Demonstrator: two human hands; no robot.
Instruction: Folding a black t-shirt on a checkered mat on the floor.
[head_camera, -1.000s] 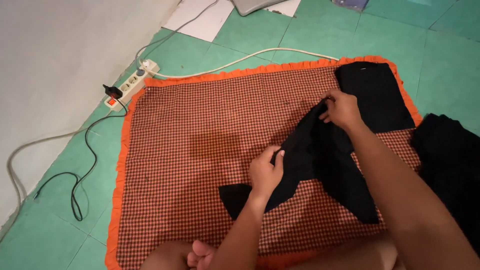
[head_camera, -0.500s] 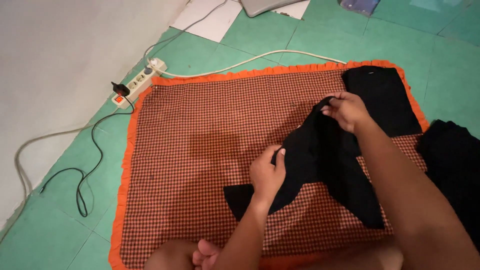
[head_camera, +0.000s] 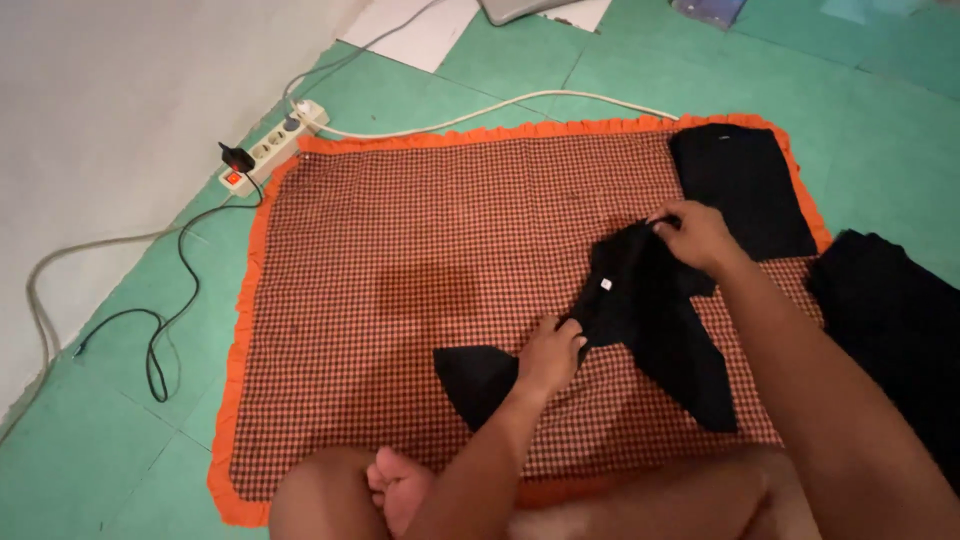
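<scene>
Since the earlier frame, both hands have shifted only slightly and the black garment sits a little flatter on the checked mat; the view has swung somewhat right. Left hand pinches a fold at the garment's near edge, grip closed on cloth. Right hand holds the far upper edge, grip likewise closed on cloth, fingers curled over the hem. Garment lies crumpled on the mat's right half, one flap trailing toward the person's knees, a small white tag showing near its middle.

Judged handling: light, limp, thin fabric; no stiffness, not fragile, apt to bunch and slide over the mat. Best taken at edges or corners, pinched, both hands apart to keep it taut.

Nearby: folded black piece at the mat's far right corner; dark pile off the mat on the green floor; power strip beyond the left corner.
</scene>
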